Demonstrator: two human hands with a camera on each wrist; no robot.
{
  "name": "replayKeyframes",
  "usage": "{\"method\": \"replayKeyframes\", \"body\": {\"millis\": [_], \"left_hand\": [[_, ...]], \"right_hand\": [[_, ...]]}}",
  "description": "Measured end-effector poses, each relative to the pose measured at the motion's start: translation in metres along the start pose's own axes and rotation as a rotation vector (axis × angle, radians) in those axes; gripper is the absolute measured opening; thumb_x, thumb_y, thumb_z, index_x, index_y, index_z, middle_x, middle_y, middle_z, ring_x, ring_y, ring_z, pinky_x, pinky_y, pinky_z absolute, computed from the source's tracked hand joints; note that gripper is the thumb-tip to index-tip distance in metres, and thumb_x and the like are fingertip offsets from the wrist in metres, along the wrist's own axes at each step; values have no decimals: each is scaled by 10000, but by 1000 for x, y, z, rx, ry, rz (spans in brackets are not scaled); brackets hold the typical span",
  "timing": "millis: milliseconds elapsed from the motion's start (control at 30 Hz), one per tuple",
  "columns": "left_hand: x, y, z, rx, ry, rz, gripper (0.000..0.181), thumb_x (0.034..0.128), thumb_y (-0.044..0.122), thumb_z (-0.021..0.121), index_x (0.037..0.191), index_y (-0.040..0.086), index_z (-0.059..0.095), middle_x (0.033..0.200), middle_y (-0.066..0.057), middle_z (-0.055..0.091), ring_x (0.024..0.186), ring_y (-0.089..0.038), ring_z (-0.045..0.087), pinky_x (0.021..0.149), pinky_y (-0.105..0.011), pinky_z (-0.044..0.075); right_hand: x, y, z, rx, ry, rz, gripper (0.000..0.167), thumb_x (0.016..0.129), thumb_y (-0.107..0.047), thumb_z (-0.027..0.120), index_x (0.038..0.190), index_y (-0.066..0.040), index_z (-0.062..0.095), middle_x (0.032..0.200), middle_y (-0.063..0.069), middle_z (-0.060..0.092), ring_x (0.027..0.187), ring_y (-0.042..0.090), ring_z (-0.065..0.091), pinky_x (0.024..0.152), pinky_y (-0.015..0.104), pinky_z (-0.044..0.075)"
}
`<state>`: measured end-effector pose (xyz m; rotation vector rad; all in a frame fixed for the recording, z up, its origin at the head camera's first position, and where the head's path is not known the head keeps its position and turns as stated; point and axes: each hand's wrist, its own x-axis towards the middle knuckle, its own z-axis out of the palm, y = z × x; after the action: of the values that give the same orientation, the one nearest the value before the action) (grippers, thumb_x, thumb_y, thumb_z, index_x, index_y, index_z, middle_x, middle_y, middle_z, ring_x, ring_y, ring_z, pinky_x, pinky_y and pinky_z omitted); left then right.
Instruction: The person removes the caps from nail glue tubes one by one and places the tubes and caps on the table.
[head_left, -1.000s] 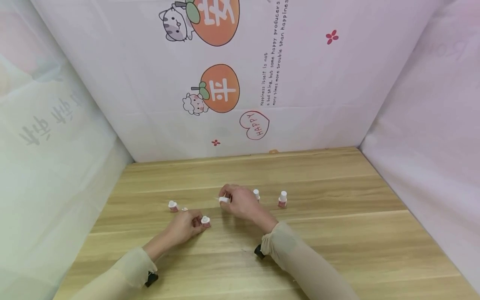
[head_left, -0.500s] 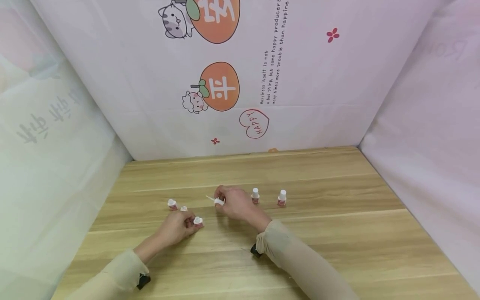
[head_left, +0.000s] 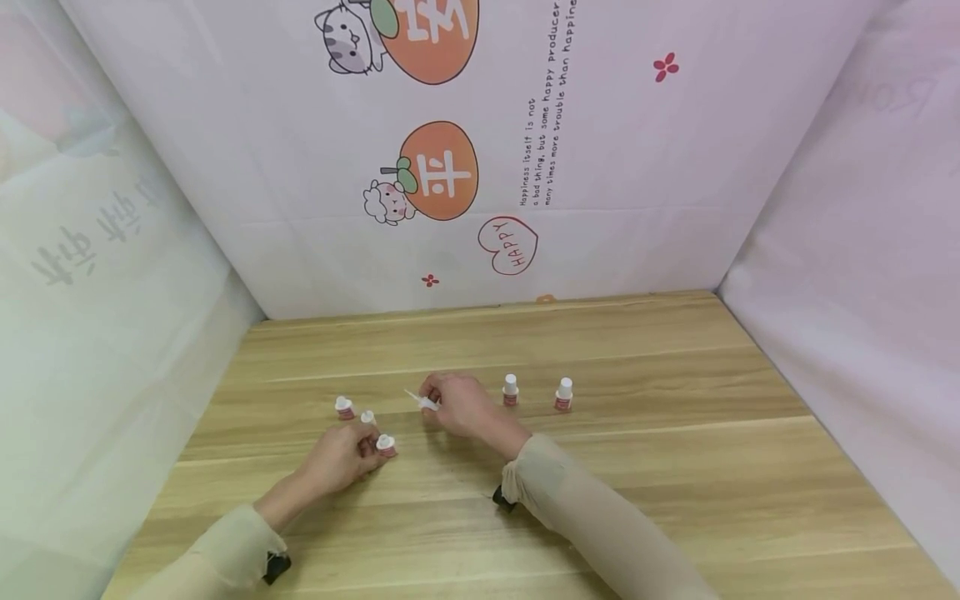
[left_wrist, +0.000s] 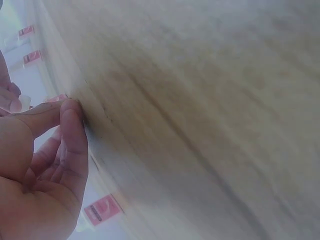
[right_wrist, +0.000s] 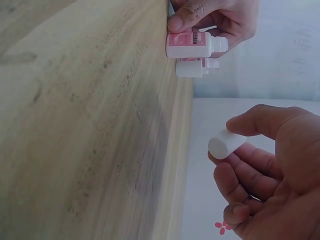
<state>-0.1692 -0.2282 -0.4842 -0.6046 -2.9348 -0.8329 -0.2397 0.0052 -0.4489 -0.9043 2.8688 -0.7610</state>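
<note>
My left hand (head_left: 336, 460) pinches a small pink-labelled bottle (head_left: 386, 446) standing upright on the table, its white neck uncapped. In the right wrist view, that bottle (right_wrist: 188, 46) shows its label between thumb and fingers. Between thumb and fingers, my right hand (head_left: 467, 408) holds a white brush cap (head_left: 428, 404), its thin applicator pointing away to the upper left. The right wrist view shows the cap's (right_wrist: 223, 144) flat end; its applicator is hidden there. Just behind the left hand stand a white cap (head_left: 368, 417) and another uncapped bottle (head_left: 344, 407).
Two capped bottles (head_left: 511, 390) stand to the right of my right hand, apart from each other. The wooden table (head_left: 675, 483) meets a printed white cloth (head_left: 600, 208) at the back, with further cloth on both sides.
The left hand has slid left with the bottle, closer to the standing cap. My right hand has also moved left with the brush cap, and its applicator shows more clearly.
</note>
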Motion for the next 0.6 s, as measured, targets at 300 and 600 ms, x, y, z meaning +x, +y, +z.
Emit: {"method": "replayKeyframes", "body": {"millis": [300, 600], "left_hand": [[-4, -3, -8, -28, -16, -43, 192, 843, 211, 802, 824, 123, 632, 620, 73, 568, 538, 32, 471, 520, -184, 432], [-7, -9, -11, -88, -64, -98, 157, 860, 220, 781, 878, 135, 650, 634, 58, 586, 511, 2, 509, 501, -202, 457]], "right_hand": [[7, -7, 2, -28, 0, -24, 141, 877, -241, 741, 998, -183, 696, 897, -59, 683, 803, 65, 582, 742, 233, 467], [16, -16, 9, -48, -48, -8, 166, 875, -238, 738, 1034, -224, 692, 937, -87, 701, 836, 56, 603, 777, 232, 481]]}}
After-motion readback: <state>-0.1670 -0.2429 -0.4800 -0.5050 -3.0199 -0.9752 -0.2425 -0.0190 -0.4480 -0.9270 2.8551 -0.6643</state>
